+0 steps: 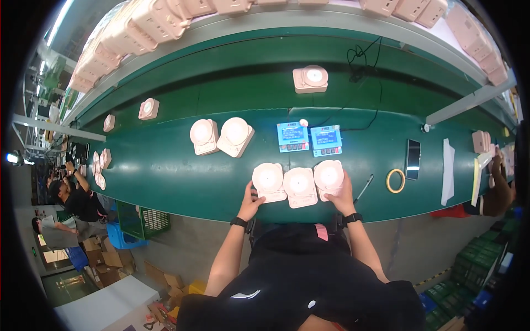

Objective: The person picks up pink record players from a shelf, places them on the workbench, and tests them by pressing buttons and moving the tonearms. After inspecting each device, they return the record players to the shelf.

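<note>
Three pale pink turntable-shaped devices stand side by side near the bench's front edge, each with a round white disc on top. My left hand (252,202) grips the left device (269,181) from its outer side, thumb at its front corner. On the other end, my right hand (343,196) is closed round the right device (329,177), with the thumb over its near edge. Pressed between them is the middle device (300,187). Just beyond are two small blue testers with lit screens, a left tester (292,136) and a right tester (327,140).
Two more pink devices (234,136) stand at the left, with others farther along the green bench (182,179). Toward the right lie a pen (364,186), a tan ring (395,181), a phone (413,159) and white paper (448,171). A shelf of pink housings (157,25) overhangs. Co-workers sit at both sides.
</note>
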`<action>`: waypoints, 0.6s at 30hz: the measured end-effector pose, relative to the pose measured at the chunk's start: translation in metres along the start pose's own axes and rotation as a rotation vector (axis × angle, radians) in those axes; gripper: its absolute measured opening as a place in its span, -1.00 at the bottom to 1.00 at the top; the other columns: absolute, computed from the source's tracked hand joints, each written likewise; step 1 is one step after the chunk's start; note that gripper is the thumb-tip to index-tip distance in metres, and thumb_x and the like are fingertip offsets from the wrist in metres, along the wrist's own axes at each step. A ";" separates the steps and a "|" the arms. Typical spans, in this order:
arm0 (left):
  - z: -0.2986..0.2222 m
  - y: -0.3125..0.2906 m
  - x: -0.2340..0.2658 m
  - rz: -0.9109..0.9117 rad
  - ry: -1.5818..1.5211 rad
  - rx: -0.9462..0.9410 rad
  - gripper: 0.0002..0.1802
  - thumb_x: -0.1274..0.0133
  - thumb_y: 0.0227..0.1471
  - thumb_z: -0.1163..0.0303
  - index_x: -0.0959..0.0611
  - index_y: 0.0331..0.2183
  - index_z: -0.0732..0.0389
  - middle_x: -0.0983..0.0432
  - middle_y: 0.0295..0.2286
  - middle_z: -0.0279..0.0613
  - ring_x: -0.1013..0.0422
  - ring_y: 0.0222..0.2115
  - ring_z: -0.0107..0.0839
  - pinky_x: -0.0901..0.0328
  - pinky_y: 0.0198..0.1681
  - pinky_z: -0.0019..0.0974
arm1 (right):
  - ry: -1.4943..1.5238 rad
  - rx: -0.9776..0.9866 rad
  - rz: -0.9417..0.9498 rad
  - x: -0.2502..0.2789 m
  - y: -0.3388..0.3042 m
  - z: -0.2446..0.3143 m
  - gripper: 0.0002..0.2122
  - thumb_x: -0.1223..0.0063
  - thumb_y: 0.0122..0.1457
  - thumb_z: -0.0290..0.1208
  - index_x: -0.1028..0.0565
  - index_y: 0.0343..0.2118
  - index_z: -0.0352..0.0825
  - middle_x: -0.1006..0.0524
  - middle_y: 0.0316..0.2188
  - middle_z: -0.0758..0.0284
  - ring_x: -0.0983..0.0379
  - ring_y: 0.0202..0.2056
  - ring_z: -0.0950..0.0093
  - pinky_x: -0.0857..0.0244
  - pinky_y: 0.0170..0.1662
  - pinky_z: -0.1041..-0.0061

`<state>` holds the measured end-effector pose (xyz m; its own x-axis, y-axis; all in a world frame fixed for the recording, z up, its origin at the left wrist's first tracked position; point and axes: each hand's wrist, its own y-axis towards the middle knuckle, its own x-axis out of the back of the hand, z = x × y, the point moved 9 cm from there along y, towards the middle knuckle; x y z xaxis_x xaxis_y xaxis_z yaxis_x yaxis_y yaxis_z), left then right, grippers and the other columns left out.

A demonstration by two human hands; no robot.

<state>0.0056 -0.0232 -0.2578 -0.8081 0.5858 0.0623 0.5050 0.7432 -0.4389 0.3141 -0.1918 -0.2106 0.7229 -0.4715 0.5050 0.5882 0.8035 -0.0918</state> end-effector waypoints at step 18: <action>-0.134 0.049 0.199 -0.547 0.624 -0.047 -0.53 -0.13 -0.09 0.35 -0.44 -0.11 0.30 -0.48 -0.54 -0.19 -0.39 -0.52 -0.43 -0.31 -0.40 -0.34 | -0.294 0.319 0.035 -0.047 0.242 0.127 -0.22 -0.28 -0.23 -0.40 -0.11 0.11 -0.37 -0.08 0.11 0.02 0.10 0.18 0.04 0.16 0.22 0.21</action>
<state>-0.0897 0.1729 -0.1468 -0.6334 0.1992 0.7478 0.1129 0.9797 -0.1654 0.3762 0.0709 -0.1481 0.5791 -0.3558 0.7335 0.3909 0.9108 0.1331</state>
